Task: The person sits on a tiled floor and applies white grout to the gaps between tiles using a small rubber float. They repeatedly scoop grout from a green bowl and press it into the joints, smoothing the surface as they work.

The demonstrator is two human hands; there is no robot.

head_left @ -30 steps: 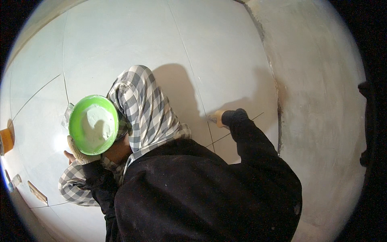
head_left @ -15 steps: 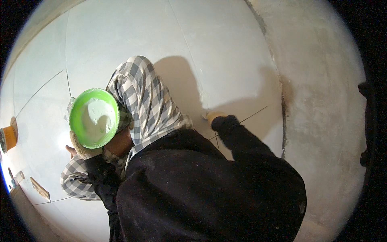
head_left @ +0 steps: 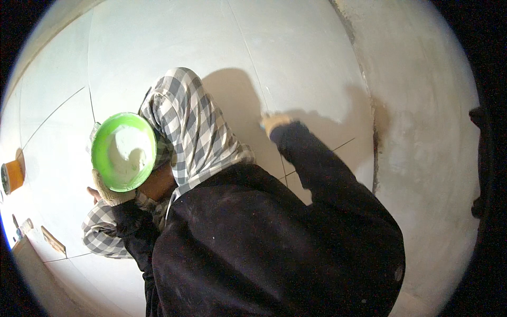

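My left hand, in a pale knit glove, grips the lower rim of a bright green bowl. White paste lies inside the bowl, which rests close against my bent knee. Out to the right, my gloved right hand is closed low over the floor, at a joint between large pale tiles. A sliver of something bluish shows at its fingertips, too small and blurred to name. Nearer to me, the joint looks dark where it meets a cross joint.
My checked trouser leg fills the middle. A bare grey concrete strip borders the tiles on the right. At the far left stand an orange and dark round container, a flat wooden piece and a small tool.
My right hand has slid forward along the tile joint, away from me, uncovering the joint crossing behind it. My left hand still holds the bowl in nearly the same place.
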